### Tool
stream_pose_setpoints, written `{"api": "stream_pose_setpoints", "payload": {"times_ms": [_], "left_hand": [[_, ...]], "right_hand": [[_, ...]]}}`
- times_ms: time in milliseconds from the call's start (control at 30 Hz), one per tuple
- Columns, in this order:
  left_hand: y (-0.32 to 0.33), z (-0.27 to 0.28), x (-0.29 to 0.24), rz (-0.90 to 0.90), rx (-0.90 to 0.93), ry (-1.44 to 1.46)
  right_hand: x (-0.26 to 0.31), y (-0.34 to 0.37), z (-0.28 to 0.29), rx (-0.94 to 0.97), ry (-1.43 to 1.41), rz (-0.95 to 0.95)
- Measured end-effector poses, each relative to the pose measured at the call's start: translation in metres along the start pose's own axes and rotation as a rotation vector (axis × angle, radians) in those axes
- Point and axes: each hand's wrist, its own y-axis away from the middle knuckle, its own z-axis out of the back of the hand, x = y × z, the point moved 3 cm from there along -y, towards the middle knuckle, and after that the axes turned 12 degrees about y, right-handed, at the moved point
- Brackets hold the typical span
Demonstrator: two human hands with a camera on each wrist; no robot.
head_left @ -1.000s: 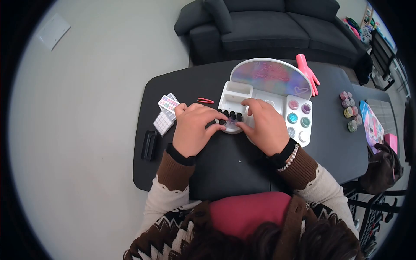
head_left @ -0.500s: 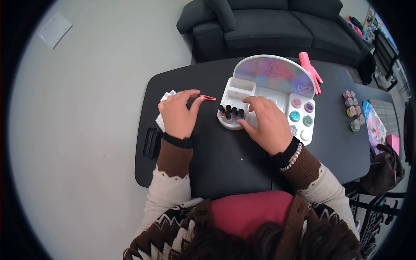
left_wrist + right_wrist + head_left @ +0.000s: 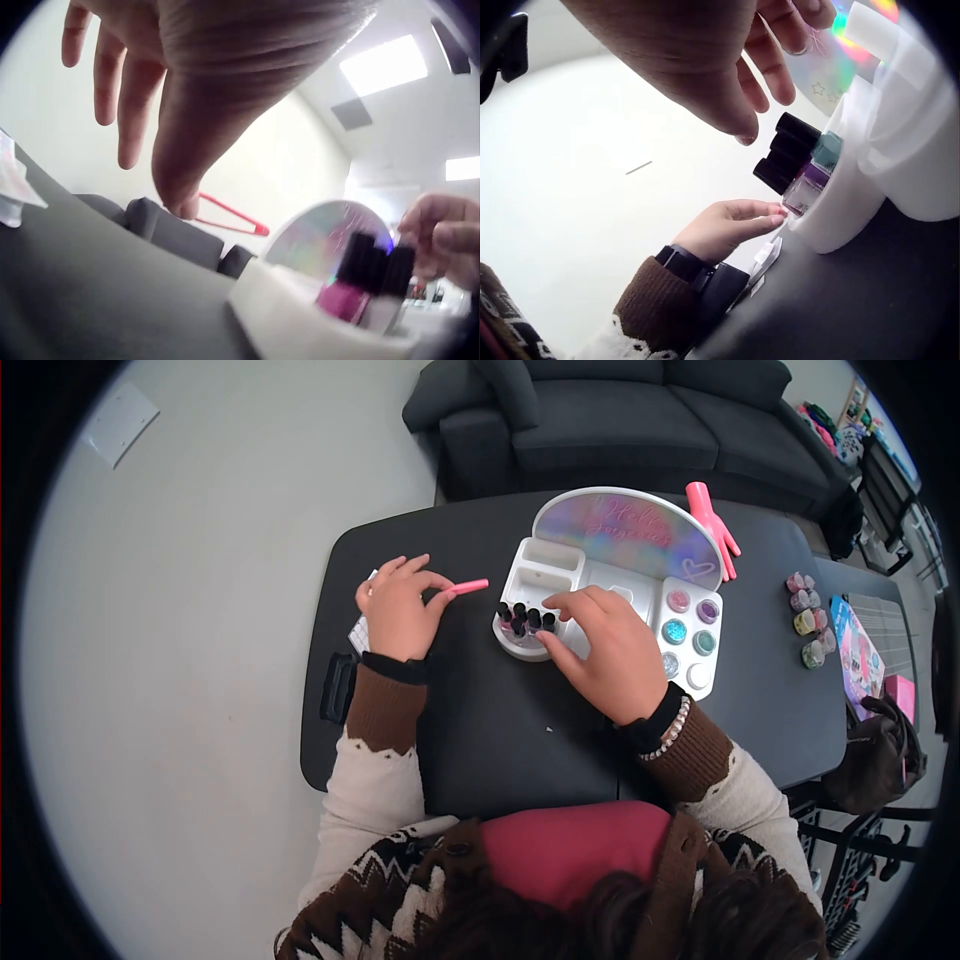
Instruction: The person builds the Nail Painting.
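Observation:
My left hand (image 3: 400, 612) pinches pink tweezers (image 3: 470, 587) by one end between thumb and index finger, above the table left of a white organizer (image 3: 552, 553). In the left wrist view the two arms of the tweezers (image 3: 260, 229) show beyond the thumb. Several nail polish bottles (image 3: 525, 622) with black caps stand in the organizer's front left section. Beside them hovers my right hand (image 3: 618, 655), thumb and index finger apart and nothing held. In the right wrist view, teal, purple and clear bottles (image 3: 806, 196) sit below the right thumb.
Glitter pots (image 3: 675, 631) fill the organizer's right side. A pink model hand (image 3: 708, 530) lies behind it. Small jars (image 3: 803, 620) stand at the right. Near my left wrist are a white nail sheet (image 3: 358, 638), partly hidden, and a black case (image 3: 338, 688).
My left hand has left the bottles, moved left and picked up the tweezers from the table. My right hand has stayed beside the bottles, fingers apart.

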Motion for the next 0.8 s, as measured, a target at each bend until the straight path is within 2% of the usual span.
{"api": "stream_pose_setpoints", "payload": {"times_ms": [67, 133, 233, 300, 467, 533, 567, 600, 667, 700, 733, 767, 800], "left_hand": [[0.003, 0.017, -0.008, 0.005, -0.047, 0.086], [0.007, 0.038, -0.023, -0.054, -0.069, 0.416], [0.020, 0.047, -0.052, -0.134, 0.039, 0.392], [0.027, 0.042, -0.062, -0.202, 0.116, 0.381], [0.026, 0.036, -0.058, -0.214, 0.214, 0.482], [0.018, 0.044, -0.048, -0.183, 0.069, 0.494], [0.011, 0.045, -0.035, -0.193, -0.063, 0.495], [0.008, 0.044, -0.017, -0.154, -0.199, 0.525], [0.008, 0.047, 0.020, 0.159, -0.240, 0.403], [0.008, 0.042, 0.040, 0.165, -0.240, 0.401], [0.010, 0.035, 0.064, 0.257, -0.249, 0.254], [0.010, 0.034, 0.078, 0.348, -0.257, 0.103], [0.010, 0.033, 0.089, 0.351, -0.260, 0.094]], "right_hand": [[0.004, -0.002, 0.005, -0.070, -0.024, 0.037], [0.009, -0.005, 0.010, -0.143, -0.044, 0.070], [0.012, -0.006, 0.014, -0.232, -0.133, 0.159], [0.007, 0.000, 0.011, -0.130, -0.096, 0.244], [0.007, 0.000, 0.016, -0.175, -0.123, 0.172], [0.003, 0.001, 0.018, -0.176, -0.107, 0.144], [0.001, 0.002, 0.020, -0.134, -0.067, 0.071], [-0.002, 0.002, 0.020, -0.090, -0.026, -0.001], [-0.004, 0.003, 0.021, -0.054, -0.024, -0.037], [-0.005, 0.004, 0.019, 0.010, -0.003, -0.078], [-0.007, 0.005, 0.017, 0.072, 0.017, -0.119], [-0.007, 0.006, 0.013, 0.074, 0.009, -0.115], [-0.008, 0.007, 0.008, 0.078, 0.026, -0.108]]}}
